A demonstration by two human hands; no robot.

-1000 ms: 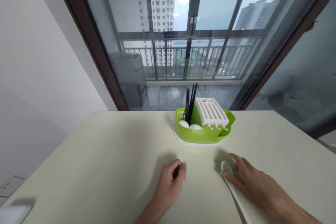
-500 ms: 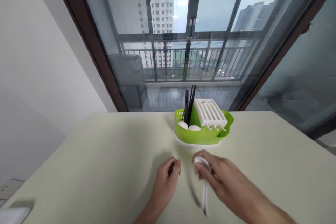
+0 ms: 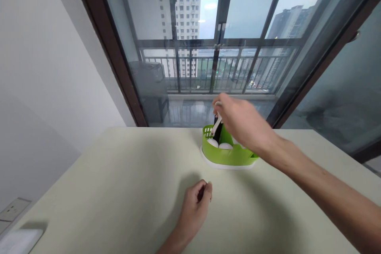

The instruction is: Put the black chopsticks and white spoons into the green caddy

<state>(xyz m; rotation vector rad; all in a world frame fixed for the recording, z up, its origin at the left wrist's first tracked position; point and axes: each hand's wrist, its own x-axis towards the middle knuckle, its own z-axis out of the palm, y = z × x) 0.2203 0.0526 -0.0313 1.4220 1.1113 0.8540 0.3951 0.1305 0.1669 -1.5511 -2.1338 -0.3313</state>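
Observation:
My right hand is closed on a white spoon, whose handle points down into the left part of a green cutlery holder. Black chopsticks stand in that same part, partly covered by the hand. Low in the holder lie two white rounded pieces, probably spoon bowls. My right hand and forearm hide most of the holder's right side, with its white slotted block. Nearer to me, my left hand is curled into a loose fist above the table and shows nothing in its fingers.
The holder stands on a white base tray towards the far edge of the pale table. A white object lies at the near left corner, by a wall socket. Glass doors rise behind the table.
My right hand has carried the spoon forward and up, from above the near table to over the green holder. My left hand stays curled in nearly the same place.

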